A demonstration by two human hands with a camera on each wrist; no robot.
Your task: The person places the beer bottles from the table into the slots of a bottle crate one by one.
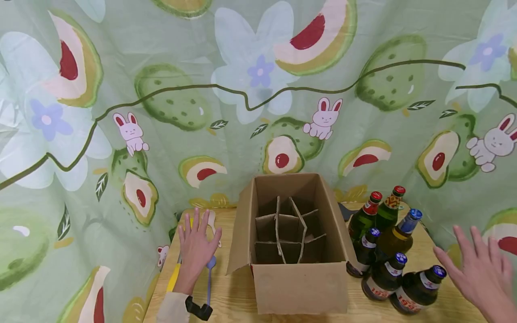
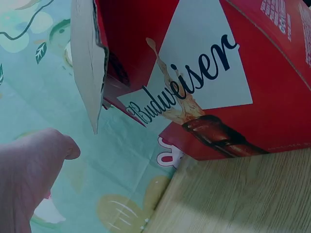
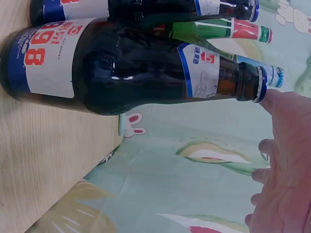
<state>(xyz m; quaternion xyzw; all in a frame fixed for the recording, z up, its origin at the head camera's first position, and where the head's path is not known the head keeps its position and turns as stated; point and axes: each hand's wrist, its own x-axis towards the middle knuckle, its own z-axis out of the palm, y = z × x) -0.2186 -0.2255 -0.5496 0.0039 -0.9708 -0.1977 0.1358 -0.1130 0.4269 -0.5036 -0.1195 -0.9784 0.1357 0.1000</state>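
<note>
An open cardboard box [image 1: 300,289] with crossed cardboard dividers [image 1: 288,242] stands mid-table, its cells showing no bottles. The left wrist view shows its red printed side [image 2: 282,116]. To its right several capped beer bottles stand upright: brown ones with blue caps, such as the front bottle [image 1: 416,291], and two green bottles [image 1: 365,217] with red caps behind. My left hand [image 1: 198,244] hovers left of the box with fingers spread, holding nothing. At the right, my right hand [image 1: 480,264] is raised beside the bottles, fingers spread and holding nothing; the right wrist view has a brown bottle [image 3: 146,68] close by.
Left of the box lie a blue spoon-like utensil [image 1: 210,269], a pale utensil [image 1: 212,220] and a yellow-handled item [image 1: 173,278], partly behind my left hand. A patterned green curtain [image 1: 242,134] hangs behind the wooden table [image 1: 234,300]. A box flap [image 1: 241,229] sticks out leftward.
</note>
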